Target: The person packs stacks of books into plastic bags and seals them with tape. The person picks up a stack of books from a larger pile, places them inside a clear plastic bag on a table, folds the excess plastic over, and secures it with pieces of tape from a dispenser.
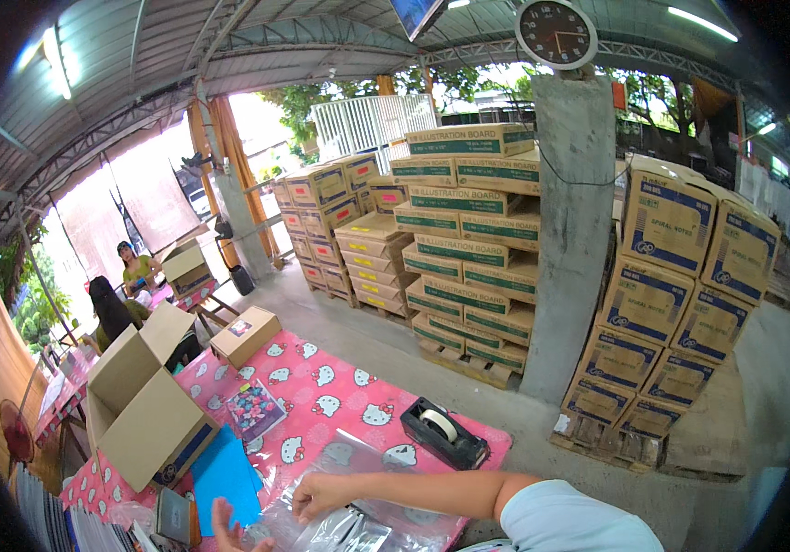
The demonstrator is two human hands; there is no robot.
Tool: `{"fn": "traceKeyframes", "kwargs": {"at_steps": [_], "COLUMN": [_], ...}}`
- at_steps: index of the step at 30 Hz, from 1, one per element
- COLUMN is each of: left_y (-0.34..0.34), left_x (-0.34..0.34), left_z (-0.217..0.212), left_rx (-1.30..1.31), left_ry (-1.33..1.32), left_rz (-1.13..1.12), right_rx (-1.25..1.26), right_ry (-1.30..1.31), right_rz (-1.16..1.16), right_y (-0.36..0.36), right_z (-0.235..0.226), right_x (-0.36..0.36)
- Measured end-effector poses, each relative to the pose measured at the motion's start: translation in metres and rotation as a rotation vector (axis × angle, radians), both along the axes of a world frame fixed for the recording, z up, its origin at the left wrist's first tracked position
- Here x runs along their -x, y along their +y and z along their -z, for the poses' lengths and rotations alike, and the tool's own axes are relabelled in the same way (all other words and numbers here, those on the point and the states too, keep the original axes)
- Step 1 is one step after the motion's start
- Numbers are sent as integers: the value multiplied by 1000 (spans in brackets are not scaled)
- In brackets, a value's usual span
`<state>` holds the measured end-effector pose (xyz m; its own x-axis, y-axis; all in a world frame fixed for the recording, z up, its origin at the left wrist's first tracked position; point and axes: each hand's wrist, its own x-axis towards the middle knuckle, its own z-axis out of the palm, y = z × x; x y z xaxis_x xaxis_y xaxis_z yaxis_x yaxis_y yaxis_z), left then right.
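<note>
My right hand is closed, with curled fingers, over loose clear plastic bags on the table. Anything between its fingers is too small to make out. At the lower edge my left hand is partly cut off; its fingers are apart and hold nothing I can see. Dark, shiny items in clear plastic lie just below my right hand. Blue sheets rest beside my left hand. Farther up the table is a colourful printed booklet or pack.
A pink patterned cloth covers the table. On it stand a tape dispenser, an open carton and a small closed box. Stacked books are lower left. Carton stacks stand beyond, near a pillar. Two people sit far left.
</note>
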<state>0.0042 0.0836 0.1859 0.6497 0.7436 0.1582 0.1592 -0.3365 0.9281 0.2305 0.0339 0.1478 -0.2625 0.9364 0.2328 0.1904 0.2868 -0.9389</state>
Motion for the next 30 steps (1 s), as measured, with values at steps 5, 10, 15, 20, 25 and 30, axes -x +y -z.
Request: {"fn": "traceKeyframes", "kwargs": {"at_steps": [5,10,15,20,25,30], "left_y": [9,4,6,-31,-50,-75], "left_x": [-8,-25,-9,15,23,0], "left_z": [34,35,27,-7,49,13], "left_rx": [-155,-127,-10,-536,-781,-648], "left_ry": [354,-70,382,268,181,97], "left_rz": [67,-85,150,251,162,-131], "right_rx": [-106,-35,193,-276,-564,-538], "right_ry": [-309,-621,-339,-652,-824,-587], "right_rz": [4,65,-50,-125,64,128], "right_y": [14,-4,-12,-64,-75,-70], "right_z": [-4,-26,-13,-32,-23,-22], "right_x": [3,-21,-12,-16,11,16]}}
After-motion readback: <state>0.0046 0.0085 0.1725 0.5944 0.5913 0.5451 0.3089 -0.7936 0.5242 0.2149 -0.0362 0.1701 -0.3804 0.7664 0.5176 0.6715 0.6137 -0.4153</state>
